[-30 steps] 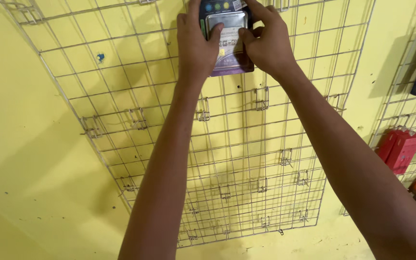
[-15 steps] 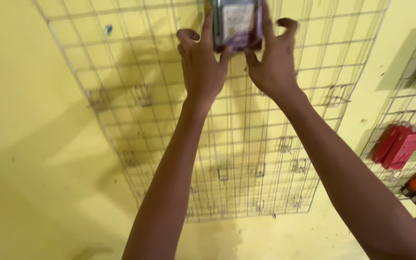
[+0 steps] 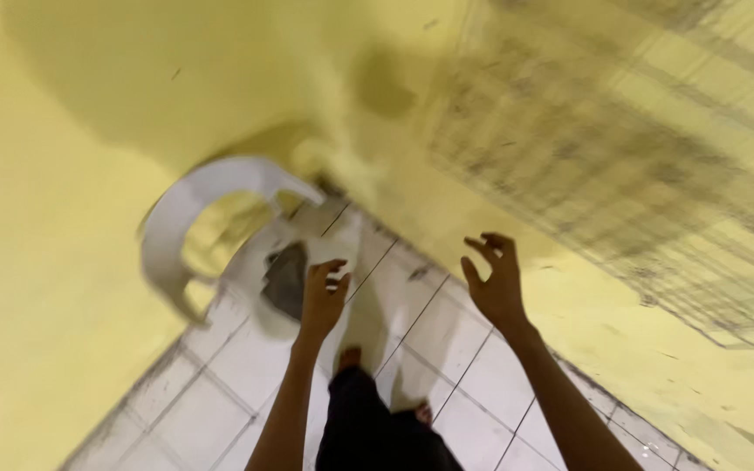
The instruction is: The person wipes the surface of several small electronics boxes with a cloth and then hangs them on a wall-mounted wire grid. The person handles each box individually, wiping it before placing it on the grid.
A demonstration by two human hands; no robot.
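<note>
The view is blurred and tilted down toward the floor. My left hand hangs over a white plastic chair, fingers loosely curled, holding nothing. My right hand is spread with fingers apart and empty, above the white tiled floor. A dark flat object lies on the chair's seat just left of my left hand. The wire grid panel on the yellow wall sits up and to the right, away from both hands. The packaged item from before is out of sight.
Yellow walls meet in a corner behind the chair. My legs in dark trousers and bare feet stand on the tiles below my hands.
Both hands have let go of the packaged item at the wire grid and dropped down. My view has swung from the grid to the floor and the chair.
</note>
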